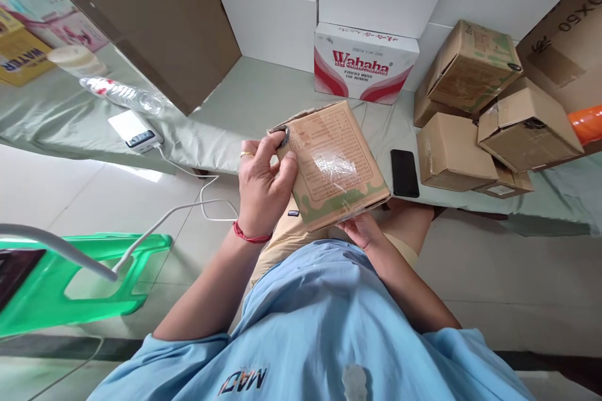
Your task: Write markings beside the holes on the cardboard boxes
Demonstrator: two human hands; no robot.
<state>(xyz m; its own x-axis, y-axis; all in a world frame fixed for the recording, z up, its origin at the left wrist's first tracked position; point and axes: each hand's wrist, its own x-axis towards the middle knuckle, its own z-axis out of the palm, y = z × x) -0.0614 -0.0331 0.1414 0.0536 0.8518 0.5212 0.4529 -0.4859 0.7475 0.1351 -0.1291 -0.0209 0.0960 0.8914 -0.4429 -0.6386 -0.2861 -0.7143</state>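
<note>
Carton [329, 166] held above lap [273, 252], green-clothed surface [254, 97], white wall [273, 19], tiled floor [475, 276]

Left hand [263, 185] — thumb [288, 168] and forefinger [269, 144] bent, pinching; right hand [363, 232] lower, seemingly palm up — forearms [214, 288] angled inward.

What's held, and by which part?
Cardboard box: left hand grips its upper left corner; right hand, partly hidden, is at its lower edge.

The left hand [264, 185] grips a cardboard box [333, 163] at its torn corner, the right hand [362, 230] touching its lower edge; a phone [405, 173] and Wahaha carton [365, 63] rest on the counter [263, 89]
</note>
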